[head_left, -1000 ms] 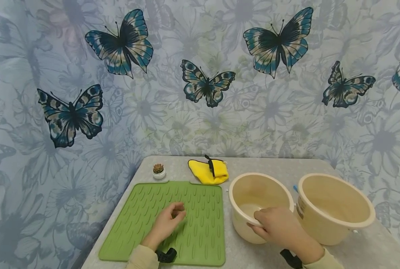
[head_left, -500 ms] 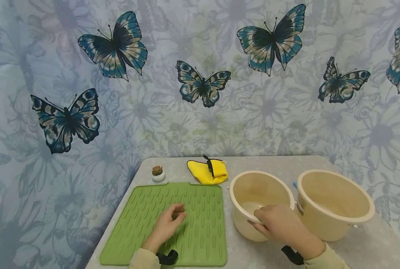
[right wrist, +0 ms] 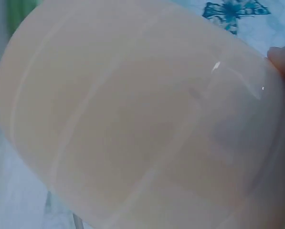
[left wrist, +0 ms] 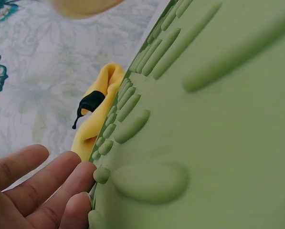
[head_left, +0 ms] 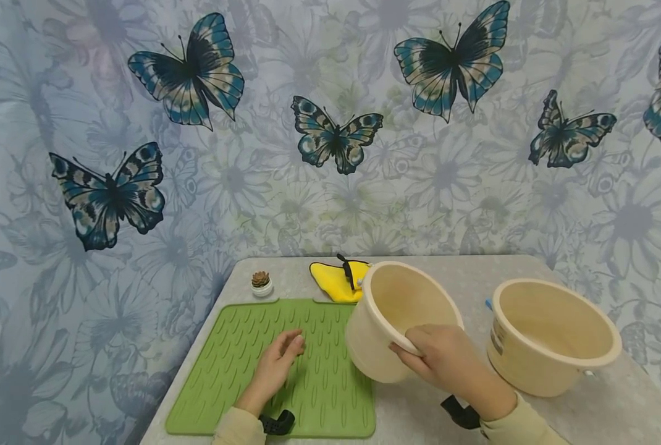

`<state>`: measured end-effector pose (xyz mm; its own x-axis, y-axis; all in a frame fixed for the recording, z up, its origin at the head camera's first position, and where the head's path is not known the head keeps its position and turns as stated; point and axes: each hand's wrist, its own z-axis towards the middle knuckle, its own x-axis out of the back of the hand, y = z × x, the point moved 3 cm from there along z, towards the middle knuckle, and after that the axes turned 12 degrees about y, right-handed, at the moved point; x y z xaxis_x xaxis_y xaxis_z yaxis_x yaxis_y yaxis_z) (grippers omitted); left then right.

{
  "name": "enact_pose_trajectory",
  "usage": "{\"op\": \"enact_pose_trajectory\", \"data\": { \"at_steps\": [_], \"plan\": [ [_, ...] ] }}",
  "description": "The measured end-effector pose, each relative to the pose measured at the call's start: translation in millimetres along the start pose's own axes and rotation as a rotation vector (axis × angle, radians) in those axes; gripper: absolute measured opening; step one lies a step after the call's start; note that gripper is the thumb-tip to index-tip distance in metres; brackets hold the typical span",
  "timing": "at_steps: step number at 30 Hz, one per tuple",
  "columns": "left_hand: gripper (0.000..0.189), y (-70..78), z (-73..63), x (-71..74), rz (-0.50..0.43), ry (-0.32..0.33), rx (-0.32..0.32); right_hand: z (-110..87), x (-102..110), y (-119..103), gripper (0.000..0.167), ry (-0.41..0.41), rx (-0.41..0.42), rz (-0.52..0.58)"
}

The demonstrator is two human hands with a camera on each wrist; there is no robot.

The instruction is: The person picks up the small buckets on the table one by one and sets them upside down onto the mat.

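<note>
My right hand grips the near rim of a cream plastic bucket, which hangs tilted just over the right edge of the green ridged mat. The bucket's wall fills most of the right wrist view, with part of the hand at the right edge. Above the mat, my left hand holds nothing; its fingers are loosely bent. In the left wrist view those fingers appear relaxed beside the mat. A second cream bucket stands upright on the table to the right.
A yellow cloth with a black strap lies at the back of the table, partly behind the held bucket. A small potted succulent stands at the back left. Behind the table rises a butterfly-patterned wall.
My right hand has lifted the nearer bucket off the table, tilted it and carried it left towards the mat. The left hand and the other bucket have hardly moved.
</note>
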<state>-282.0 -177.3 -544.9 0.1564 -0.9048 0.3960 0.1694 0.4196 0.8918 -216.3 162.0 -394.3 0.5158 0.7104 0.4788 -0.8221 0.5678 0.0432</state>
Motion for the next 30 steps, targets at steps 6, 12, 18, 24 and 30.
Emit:
{"op": "enact_pose_trajectory", "data": {
  "at_steps": [6,12,18,24,30],
  "plan": [
    [0.050,-2.5,0.9,-0.3,-0.002,0.009,-0.007,22.3,-0.9,-3.5,0.045,0.084,0.021,0.030],
    [0.050,1.2,2.2,1.2,-0.023,0.031,-0.015,35.9,-5.0,-6.2,0.042,0.202,0.045,0.085],
    [0.043,1.4,4.4,3.4,-0.116,0.073,-0.009,43.0,-19.0,-12.8,0.044,0.277,0.026,0.180],
    [0.052,6.7,4.9,5.7,-0.337,0.052,-0.008,49.4,-34.2,-20.8,0.043,0.282,-0.010,0.252],
    [0.070,11.1,5.0,6.9,-0.668,-0.128,-0.100,53.1,-45.0,-27.3,0.044,0.295,-0.018,0.271]
  ]
}}
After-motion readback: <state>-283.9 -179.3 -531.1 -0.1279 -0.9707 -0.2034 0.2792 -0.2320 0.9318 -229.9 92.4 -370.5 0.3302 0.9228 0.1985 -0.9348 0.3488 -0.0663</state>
